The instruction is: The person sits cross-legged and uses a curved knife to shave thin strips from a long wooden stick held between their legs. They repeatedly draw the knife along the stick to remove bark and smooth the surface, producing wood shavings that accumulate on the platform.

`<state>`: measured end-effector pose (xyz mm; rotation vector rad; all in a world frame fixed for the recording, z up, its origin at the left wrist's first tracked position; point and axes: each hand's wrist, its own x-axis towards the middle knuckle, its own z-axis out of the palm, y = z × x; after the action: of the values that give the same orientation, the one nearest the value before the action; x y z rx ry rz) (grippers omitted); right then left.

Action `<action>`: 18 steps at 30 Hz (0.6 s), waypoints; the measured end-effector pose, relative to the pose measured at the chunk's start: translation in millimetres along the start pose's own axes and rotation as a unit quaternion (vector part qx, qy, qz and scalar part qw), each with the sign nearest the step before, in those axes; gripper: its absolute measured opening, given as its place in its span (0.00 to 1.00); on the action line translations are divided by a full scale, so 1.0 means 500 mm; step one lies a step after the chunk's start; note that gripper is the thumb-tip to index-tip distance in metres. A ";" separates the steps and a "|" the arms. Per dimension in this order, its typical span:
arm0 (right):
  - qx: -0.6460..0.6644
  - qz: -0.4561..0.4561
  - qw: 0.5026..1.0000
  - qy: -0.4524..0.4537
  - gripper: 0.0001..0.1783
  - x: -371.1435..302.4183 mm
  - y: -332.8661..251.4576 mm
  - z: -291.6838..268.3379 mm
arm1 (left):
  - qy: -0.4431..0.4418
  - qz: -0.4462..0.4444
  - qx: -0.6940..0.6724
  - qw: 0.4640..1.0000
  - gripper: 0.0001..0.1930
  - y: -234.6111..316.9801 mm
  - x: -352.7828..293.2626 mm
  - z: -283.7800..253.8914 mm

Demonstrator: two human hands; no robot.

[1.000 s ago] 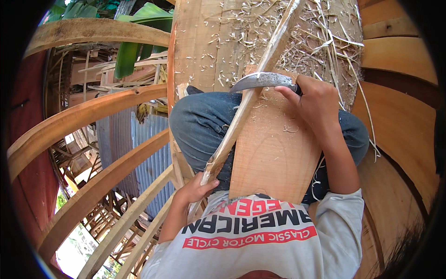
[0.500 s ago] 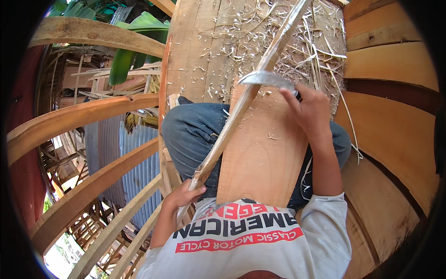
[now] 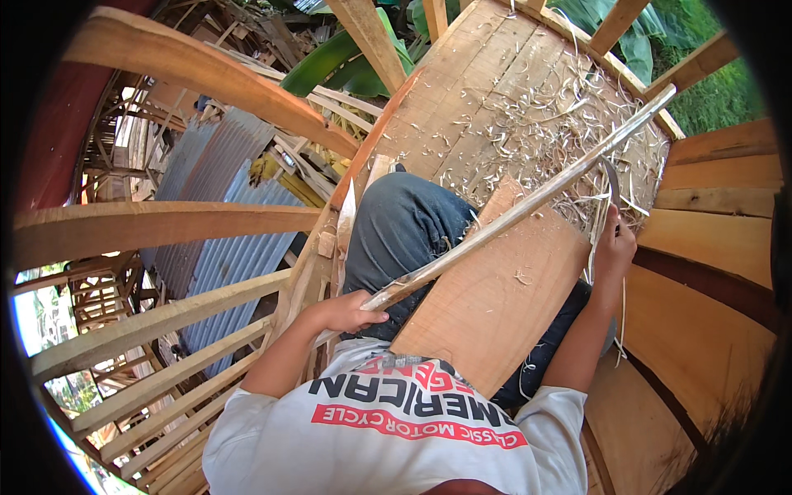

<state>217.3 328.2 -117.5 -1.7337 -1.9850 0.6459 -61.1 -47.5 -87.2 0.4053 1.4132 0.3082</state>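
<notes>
My left hand [image 3: 353, 313] is closed around the lower end of a long, slim wooden stick [image 3: 528, 198]. The stick slants up to the far right, crossing over a flat wooden board [image 3: 495, 301] that lies on my lap. In my right hand [image 3: 615, 246] is the handle of a curved knife [image 3: 613, 183], mostly hidden by the fingers. Its blade points away from me and reaches the stick near the far end; whether the edge touches the wood is hard to tell. A thin strip hangs beside the blade.
Pale wood shavings [image 3: 544, 132] are scattered over the plank floor [image 3: 450, 103] ahead. Curved wooden ribs [image 3: 173, 223] stand along the left, with corrugated metal sheets [image 3: 235, 256] beyond them. A planked wall [image 3: 693, 318] rises close on the right.
My right hand and the knife have moved right, toward the stick's far end, and the blade has turned to point away from me. The view has swung, and the stick now slants lower.
</notes>
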 end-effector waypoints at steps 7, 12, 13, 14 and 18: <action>0.115 -0.083 0.990 0.024 0.35 -0.009 -0.004 0.008 | 0.031 0.081 0.091 0.992 0.19 0.021 -0.030 0.017; 0.199 -0.061 0.978 0.027 0.34 -0.017 0.017 -0.002 | 0.192 0.229 0.221 0.929 0.13 0.004 -0.058 0.056; 0.212 -0.051 0.976 0.017 0.32 -0.022 0.011 -0.010 | 0.226 0.227 0.232 0.918 0.12 0.007 -0.060 0.066; 0.221 -0.073 0.972 0.014 0.31 -0.028 0.002 -0.009 | 0.260 0.224 0.245 0.907 0.12 0.009 -0.064 0.073; 0.215 -0.148 0.965 0.020 0.27 -0.028 0.024 -0.004 | 0.339 0.158 0.280 0.884 0.13 0.027 -0.068 0.089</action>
<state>229.8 315.7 -123.2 -1.1592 -1.8527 0.8492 -21.1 -54.4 -46.2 1.0880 2.1335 0.3147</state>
